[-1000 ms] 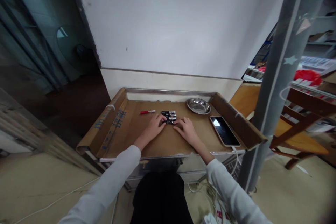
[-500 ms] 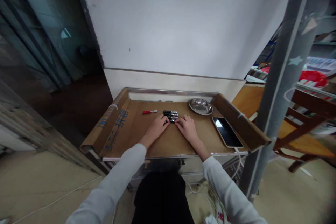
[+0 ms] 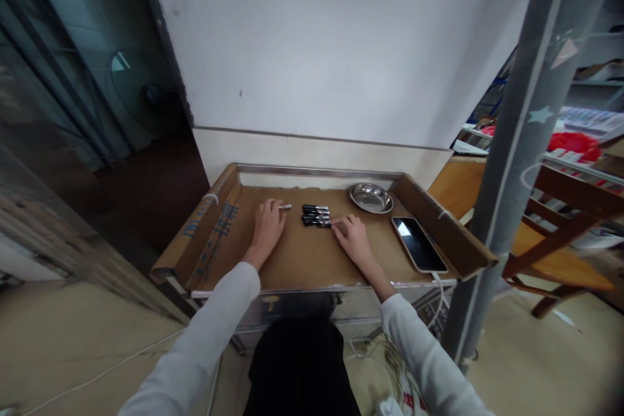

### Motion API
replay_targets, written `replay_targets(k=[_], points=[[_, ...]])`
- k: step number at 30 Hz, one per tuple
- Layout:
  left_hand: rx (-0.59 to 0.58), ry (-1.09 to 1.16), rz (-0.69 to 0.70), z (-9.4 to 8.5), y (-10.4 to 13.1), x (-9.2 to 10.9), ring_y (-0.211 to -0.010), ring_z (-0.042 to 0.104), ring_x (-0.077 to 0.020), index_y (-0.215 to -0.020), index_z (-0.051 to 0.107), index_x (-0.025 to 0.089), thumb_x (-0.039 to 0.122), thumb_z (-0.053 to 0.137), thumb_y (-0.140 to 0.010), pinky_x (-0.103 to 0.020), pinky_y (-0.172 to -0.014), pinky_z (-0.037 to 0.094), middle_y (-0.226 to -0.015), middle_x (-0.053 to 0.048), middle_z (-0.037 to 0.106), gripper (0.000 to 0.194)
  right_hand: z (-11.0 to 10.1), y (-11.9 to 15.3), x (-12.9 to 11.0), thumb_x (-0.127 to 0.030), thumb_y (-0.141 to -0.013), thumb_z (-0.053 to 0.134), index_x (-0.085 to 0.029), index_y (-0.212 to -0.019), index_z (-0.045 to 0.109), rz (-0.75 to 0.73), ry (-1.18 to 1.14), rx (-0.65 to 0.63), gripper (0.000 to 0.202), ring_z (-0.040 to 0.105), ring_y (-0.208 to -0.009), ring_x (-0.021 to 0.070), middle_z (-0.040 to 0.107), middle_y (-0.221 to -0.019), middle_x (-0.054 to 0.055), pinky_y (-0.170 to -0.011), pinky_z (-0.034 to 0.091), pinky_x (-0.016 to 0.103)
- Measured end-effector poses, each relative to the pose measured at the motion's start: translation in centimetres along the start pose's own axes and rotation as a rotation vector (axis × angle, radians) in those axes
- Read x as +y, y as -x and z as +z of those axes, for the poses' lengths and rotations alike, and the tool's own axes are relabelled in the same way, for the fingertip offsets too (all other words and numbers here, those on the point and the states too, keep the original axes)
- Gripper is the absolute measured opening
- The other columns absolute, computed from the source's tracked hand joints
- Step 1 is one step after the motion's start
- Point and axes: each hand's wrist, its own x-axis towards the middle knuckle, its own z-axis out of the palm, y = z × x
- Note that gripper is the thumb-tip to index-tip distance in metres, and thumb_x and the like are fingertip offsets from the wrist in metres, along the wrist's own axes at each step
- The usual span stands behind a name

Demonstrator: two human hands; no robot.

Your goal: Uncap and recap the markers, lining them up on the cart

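Observation:
Several black marker pens [image 3: 316,216] lie side by side in a stack-like row on the cardboard-lined tabletop [image 3: 302,260]. My right hand [image 3: 353,238] rests at their right side, its fingertips pinched at the end of the nearest black marker. Further left, my left hand [image 3: 269,226] has its fingers closed over a red marker, covering most of it. Only the pale end of the red marker [image 3: 285,207] sticks out to the right of those fingers.
A round metal dish [image 3: 371,198] stands at the back right. In front of it lies a phone [image 3: 419,244] with a white cable [image 3: 441,296]. Raised cardboard sides [image 3: 446,224] border the table, and a grey post [image 3: 507,162] rises on the right.
My left hand has left the black markers and moved left onto the red marker, which it now covers. My right hand stays by the right end of the black markers, shifted slightly right.

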Motion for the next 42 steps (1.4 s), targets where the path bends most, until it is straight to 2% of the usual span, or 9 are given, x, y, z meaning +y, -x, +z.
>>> replay_targets(k=[7,14,18,21,25,30,34,39,42], points=[[-0.127,0.133,-0.044,-1.2,-0.1,-2.5,-0.092,0.053,-0.0225,-0.092,0.059,0.018,0.023,0.046,-0.086,-0.039,-0.084,0.040,-0.094,-0.008,0.060,0.016,0.4,-0.7,-1.7,-0.028,-0.087,0.043,-0.019,-0.093,0.061,0.038,-0.191,0.053,0.021,0.051,-0.088,0.0188,0.058,-0.094,0.007,-0.081,0.037,0.032],[-0.203,0.733,0.116,-2.9,0.7,2.4,-0.087,0.059,-0.0157,-0.098,0.060,0.021,0.032,0.052,-0.083,-0.030,-0.079,0.048,-0.096,-0.005,0.062,0.020,0.7,-3.0,-5.2,-0.036,-0.081,0.052,-0.017,-0.094,0.061,0.480,-1.263,-0.130,0.024,0.053,-0.063,0.0094,0.063,-0.087,0.003,-0.056,0.042,0.022],[0.039,0.862,-0.002,-3.1,1.0,5.5,-0.086,0.061,-0.0143,-0.109,0.052,0.021,0.031,0.060,-0.078,-0.030,-0.079,0.050,-0.096,-0.004,0.063,0.034,0.3,-3.5,-6.2,-0.017,-0.078,0.056,-0.015,-0.083,0.062,0.682,-1.735,-0.324,0.009,0.052,-0.056,0.0055,0.063,-0.072,0.000,-0.054,0.043,0.017],[0.056,0.833,0.015,-3.2,1.2,6.8,-0.084,0.062,-0.0136,-0.106,0.055,0.022,0.029,0.059,-0.080,-0.029,-0.080,0.049,-0.095,-0.003,0.065,0.027,0.5,-3.3,-6.4,-0.012,-0.081,0.050,-0.015,-0.078,0.060,0.780,-1.882,-0.386,0.011,0.053,-0.054,0.0040,0.061,-0.066,-0.002,-0.053,0.044,0.013],[0.013,0.842,0.017,-3.3,1.2,6.8,-0.080,0.062,-0.0134,-0.100,0.058,0.022,0.027,0.061,-0.078,-0.028,-0.076,0.050,-0.090,-0.002,0.065,0.023,0.9,-2.7,-5.6,-0.013,-0.084,0.050,-0.014,-0.081,0.058,0.777,-1.924,-0.471,0.009,0.056,-0.057,0.0045,0.062,-0.067,-0.001,-0.055,0.048,0.012],[0.167,1.024,-0.212,-2.3,0.5,4.4,-0.083,0.060,-0.0138,-0.095,0.054,0.017,0.034,0.062,-0.075,-0.030,-0.079,0.049,-0.091,-0.005,0.062,0.027,0.5,-2.0,-3.1,-0.013,-0.083,0.051,-0.011,-0.093,0.061,0.743,-1.881,-0.505,0.014,0.061,-0.069,0.0043,0.066,-0.082,0.003,-0.066,0.051,0.011],[-0.017,1.025,-0.284,-1.0,0.9,2.7,-0.077,0.060,-0.0137,-0.086,0.053,0.016,0.036,0.064,-0.071,-0.030,-0.075,0.049,-0.084,-0.004,0.062,0.028,0.1,-1.4,-1.4,-0.017,-0.076,0.061,-0.014,-0.092,0.064,0.628,-1.687,-0.378,0.016,0.063,-0.079,0.0084,0.067,-0.091,0.004,-0.078,0.053,0.020],[-0.357,0.799,-0.046,-0.3,2.4,3.1,-0.071,0.058,-0.0134,-0.082,0.057,0.017,0.034,0.059,-0.076,-0.029,-0.071,0.048,-0.078,-0.001,0.063,0.017,-0.1,-0.7,-1.2,-0.032,-0.072,0.066,-0.018,-0.098,0.063,0.405,-1.354,-0.089,0.029,0.063,-0.085,0.0124,0.068,-0.093,0.004,-0.087,0.049,0.030],[-0.370,0.674,0.113,0.1,2.3,3.8,-0.078,0.057,-0.0148,-0.083,0.059,0.019,0.030,0.057,-0.079,-0.030,-0.076,0.046,-0.083,-0.002,0.062,0.012,-0.1,-0.6,-1.9,-0.035,-0.075,0.063,-0.021,-0.105,0.060,0.219,-1.154,-0.069,0.033,0.062,-0.091,0.0141,0.067,-0.098,0.004,-0.089,0.047,0.033]])
